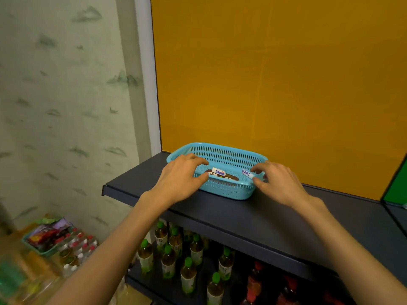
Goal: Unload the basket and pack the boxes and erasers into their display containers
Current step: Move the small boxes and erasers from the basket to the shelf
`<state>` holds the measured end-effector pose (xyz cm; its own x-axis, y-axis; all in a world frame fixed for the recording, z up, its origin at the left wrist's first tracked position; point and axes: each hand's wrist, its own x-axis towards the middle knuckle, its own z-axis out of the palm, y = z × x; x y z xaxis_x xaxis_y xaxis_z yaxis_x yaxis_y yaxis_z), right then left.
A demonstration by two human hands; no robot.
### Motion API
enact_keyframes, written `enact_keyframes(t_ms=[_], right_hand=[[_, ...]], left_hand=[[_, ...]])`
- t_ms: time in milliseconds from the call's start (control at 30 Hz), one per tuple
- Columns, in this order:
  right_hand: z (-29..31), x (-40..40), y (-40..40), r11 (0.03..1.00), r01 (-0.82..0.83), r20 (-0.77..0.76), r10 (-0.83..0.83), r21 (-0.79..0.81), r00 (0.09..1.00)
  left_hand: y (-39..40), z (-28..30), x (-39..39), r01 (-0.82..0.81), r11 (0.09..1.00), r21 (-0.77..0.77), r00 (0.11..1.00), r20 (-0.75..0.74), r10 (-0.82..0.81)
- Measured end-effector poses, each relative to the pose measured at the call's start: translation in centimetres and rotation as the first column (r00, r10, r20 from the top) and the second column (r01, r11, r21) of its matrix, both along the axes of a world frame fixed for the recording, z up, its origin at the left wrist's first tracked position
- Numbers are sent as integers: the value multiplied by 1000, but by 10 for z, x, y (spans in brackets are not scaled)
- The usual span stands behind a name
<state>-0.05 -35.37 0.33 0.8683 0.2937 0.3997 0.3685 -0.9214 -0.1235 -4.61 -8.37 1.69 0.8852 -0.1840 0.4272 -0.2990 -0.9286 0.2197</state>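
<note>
Gripped basket ends, left hand at nine o'clock, right hand at three; risked tipping erasers off shelf.

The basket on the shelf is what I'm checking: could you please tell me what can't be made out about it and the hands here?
Head view only:
- Blue basket: its near wall hides most of the floor, so the item count is unknown.
- White eraser: label print too small to read.
- Left hand: fingers hide the left rim; grip unclear.
- Right hand: fingertips meet a small white item; pinch uncertain.
- Display containers: none in frame.
</note>
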Motion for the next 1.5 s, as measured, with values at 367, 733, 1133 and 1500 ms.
enact_keyframes(t_ms=[367, 733, 1133, 1500], right_hand=[[-6, 86, 27, 998, 55, -64, -55, 3, 996], [-18, 153, 38, 991, 103, -169, -116, -83, 979], [-39, 188, 39, 962, 180, -341, -243, -207, 908], [-46, 195, 45, 939, 189, -431, -303, -288, 850]], left_hand=[[19, -2, 138, 156, 984, 87, 984, -100, -147], [0, -27, 240, 371, 896, 242, 865, -441, -239], [-15, -51, 289, 581, 759, 292, 733, -593, -333], [6, -40, 281, 579, 815, 16, 723, -471, -505]])
